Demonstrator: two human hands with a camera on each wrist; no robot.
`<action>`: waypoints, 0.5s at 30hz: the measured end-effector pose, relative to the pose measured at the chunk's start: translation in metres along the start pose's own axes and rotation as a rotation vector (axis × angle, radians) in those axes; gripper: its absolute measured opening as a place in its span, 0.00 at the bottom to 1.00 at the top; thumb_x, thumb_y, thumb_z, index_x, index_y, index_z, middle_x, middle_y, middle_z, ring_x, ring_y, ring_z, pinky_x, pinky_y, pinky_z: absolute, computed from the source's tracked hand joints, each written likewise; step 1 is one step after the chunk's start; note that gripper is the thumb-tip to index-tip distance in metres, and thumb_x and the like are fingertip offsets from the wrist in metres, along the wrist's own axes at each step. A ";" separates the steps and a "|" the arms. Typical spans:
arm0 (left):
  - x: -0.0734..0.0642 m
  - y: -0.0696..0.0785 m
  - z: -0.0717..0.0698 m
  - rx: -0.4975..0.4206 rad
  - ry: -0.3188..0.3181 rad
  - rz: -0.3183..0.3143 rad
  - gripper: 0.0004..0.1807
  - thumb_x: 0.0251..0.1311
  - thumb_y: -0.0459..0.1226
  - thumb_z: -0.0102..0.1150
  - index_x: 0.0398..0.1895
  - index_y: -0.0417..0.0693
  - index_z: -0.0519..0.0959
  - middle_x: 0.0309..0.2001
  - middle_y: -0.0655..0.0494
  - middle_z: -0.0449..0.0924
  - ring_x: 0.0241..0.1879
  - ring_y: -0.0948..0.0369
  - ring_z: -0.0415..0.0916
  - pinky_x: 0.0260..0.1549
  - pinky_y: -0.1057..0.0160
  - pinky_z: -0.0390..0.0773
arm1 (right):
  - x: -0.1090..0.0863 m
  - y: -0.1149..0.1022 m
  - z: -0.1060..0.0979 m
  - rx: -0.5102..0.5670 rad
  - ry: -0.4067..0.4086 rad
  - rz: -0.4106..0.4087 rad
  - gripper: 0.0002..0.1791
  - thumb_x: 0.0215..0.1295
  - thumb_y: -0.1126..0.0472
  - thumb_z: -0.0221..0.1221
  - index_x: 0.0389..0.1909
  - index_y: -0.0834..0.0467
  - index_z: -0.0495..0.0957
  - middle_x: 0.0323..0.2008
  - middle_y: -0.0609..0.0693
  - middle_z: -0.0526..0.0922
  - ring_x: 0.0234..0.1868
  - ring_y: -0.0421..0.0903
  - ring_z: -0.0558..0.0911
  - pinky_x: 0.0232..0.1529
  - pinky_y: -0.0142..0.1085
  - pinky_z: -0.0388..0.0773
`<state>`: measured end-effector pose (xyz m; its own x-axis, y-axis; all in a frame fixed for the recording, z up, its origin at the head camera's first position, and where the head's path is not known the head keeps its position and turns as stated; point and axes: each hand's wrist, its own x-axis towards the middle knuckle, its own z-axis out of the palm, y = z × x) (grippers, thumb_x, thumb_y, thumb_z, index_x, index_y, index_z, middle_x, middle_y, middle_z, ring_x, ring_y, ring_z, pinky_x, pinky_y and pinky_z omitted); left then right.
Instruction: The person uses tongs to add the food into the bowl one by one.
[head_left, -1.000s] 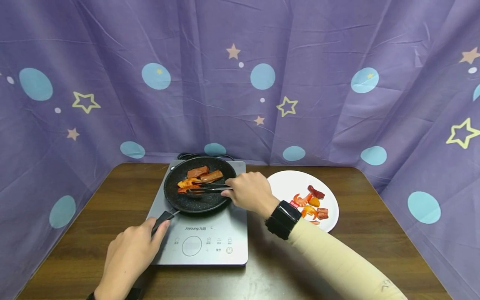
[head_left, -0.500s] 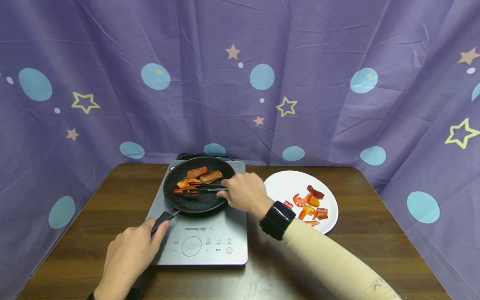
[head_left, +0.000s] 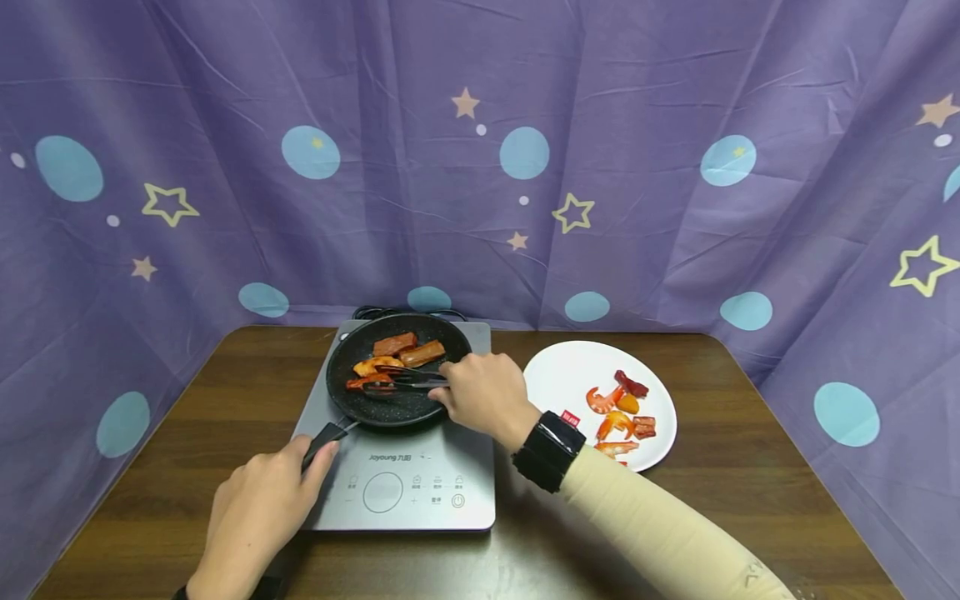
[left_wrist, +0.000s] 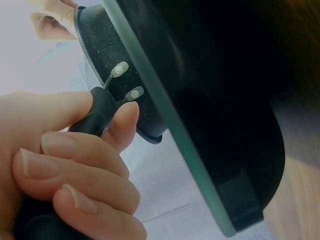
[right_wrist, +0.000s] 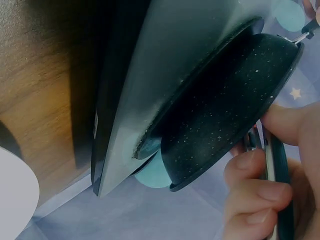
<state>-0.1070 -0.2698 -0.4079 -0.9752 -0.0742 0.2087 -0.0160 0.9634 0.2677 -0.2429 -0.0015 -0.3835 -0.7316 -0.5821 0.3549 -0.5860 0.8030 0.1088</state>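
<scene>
My left hand [head_left: 266, 496] grips the black handle [head_left: 324, 444] of a speckled black frying pan [head_left: 351, 403]; in the left wrist view its fingers curl round that handle [left_wrist: 97, 112]. The pan sits on a silver induction cooker [head_left: 420, 492]. Tongs [head_left: 414, 384] with black heads are held in my right hand [head_left: 487, 396], their heads low over the pan beside a red-orange food piece [head_left: 363, 382] and a yellow-orange piece [head_left: 375, 365]. Behind these lie two brown meat-like pieces [head_left: 423, 353]. The right wrist view shows thumb and fingers round the tongs' metal arms [right_wrist: 271, 160].
Right of the cooker, a white plate [head_left: 555, 375] holds shrimp [head_left: 602, 400], a dark red piece [head_left: 632, 383] and other food pieces. Black cable [head_left: 371, 312] lies behind the cooker. A purple curtain [head_left: 637, 250] hangs behind the wooden table [head_left: 720, 500].
My right hand has moved slightly left and nearer to me with the tongs. The red-orange piece has shifted a little left in the pan. My left hand stays in place.
</scene>
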 end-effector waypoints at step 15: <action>-0.002 -0.001 0.000 -0.006 0.015 0.002 0.27 0.79 0.58 0.53 0.43 0.43 0.82 0.18 0.48 0.76 0.15 0.52 0.70 0.12 0.53 0.62 | -0.008 -0.008 -0.004 -0.009 0.069 0.035 0.21 0.71 0.33 0.64 0.34 0.47 0.88 0.24 0.47 0.85 0.23 0.49 0.86 0.22 0.46 0.80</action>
<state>-0.1052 -0.2702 -0.4085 -0.9719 -0.0760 0.2229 -0.0127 0.9621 0.2725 -0.2309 -0.0031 -0.3834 -0.7256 -0.5436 0.4220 -0.5570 0.8240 0.1037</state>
